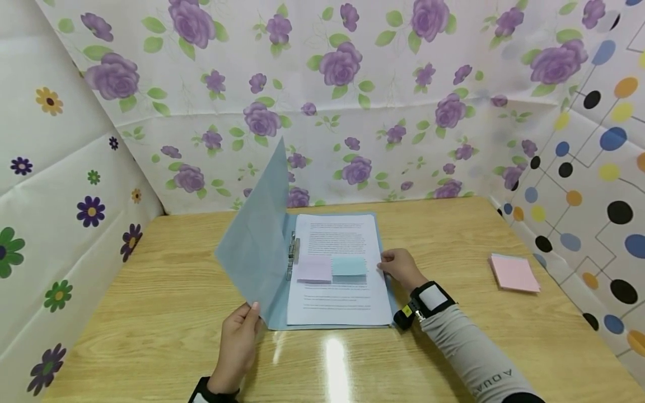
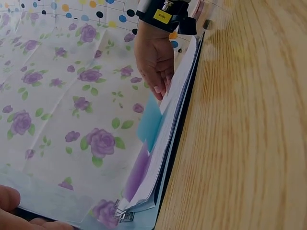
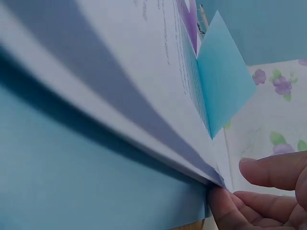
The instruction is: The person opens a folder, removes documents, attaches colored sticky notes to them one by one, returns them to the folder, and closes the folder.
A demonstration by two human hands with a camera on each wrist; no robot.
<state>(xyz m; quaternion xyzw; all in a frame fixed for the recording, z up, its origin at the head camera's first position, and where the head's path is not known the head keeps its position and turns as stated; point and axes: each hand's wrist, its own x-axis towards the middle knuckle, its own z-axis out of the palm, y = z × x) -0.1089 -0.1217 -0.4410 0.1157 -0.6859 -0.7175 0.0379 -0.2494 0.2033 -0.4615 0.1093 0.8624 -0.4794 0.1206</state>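
A light blue folder (image 1: 277, 313) lies on the table with its front cover (image 1: 259, 224) raised on the left. My left hand (image 1: 239, 338) pinches that cover near its lower corner, thumb on the inner side. Inside lies a stack of printed papers (image 1: 337, 308), beside a metal clip (image 1: 291, 257). On the top page are a purple sticky note (image 1: 314, 268) and a blue sticky note (image 1: 349, 267); the blue one stands up in the right wrist view. My right hand (image 1: 403, 268) touches the right edge of the papers with its fingers, the thumb (image 3: 268, 170) held apart.
A pad of pink sticky notes (image 1: 515, 273) lies on the wooden table (image 1: 166, 291) at the far right. Patterned cloth walls (image 1: 322, 112) rise behind and on both sides of the table.
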